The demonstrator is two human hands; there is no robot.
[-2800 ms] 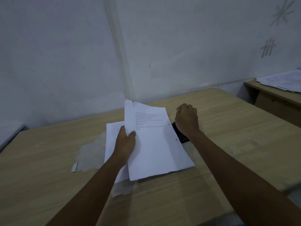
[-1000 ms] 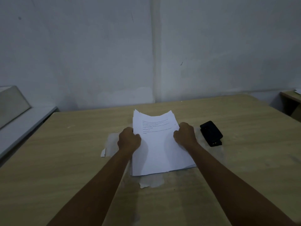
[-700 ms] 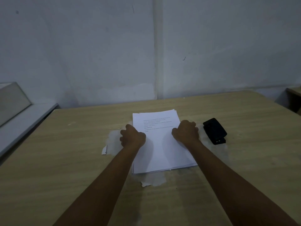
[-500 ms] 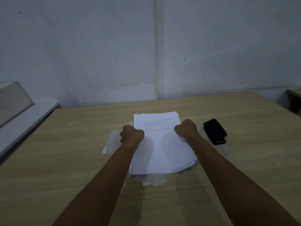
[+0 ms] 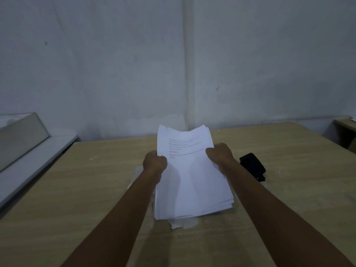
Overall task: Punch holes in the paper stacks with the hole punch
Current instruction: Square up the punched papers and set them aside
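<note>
A stack of white printed paper (image 5: 189, 182) is held tilted up over the middle of the wooden table (image 5: 86, 189), its far edge raised and bowed, its near edge fanned out low by the table. My left hand (image 5: 155, 163) grips the stack's left edge. My right hand (image 5: 219, 154) grips its right edge. The black hole punch (image 5: 252, 166) lies on the table just right of my right forearm, apart from the paper, with nothing touching it.
A torn patch of pale surface film (image 5: 183, 223) shows under the stack's near edge. A white ledge with a slanted panel (image 5: 23, 139) runs along the left. A second desk corner (image 5: 344, 124) sits at far right. The wall stands close behind the table.
Both hands have lifted the stack's far end higher off the table, so the sheets now tilt up and bow. The hole punch has stayed where it lay.
</note>
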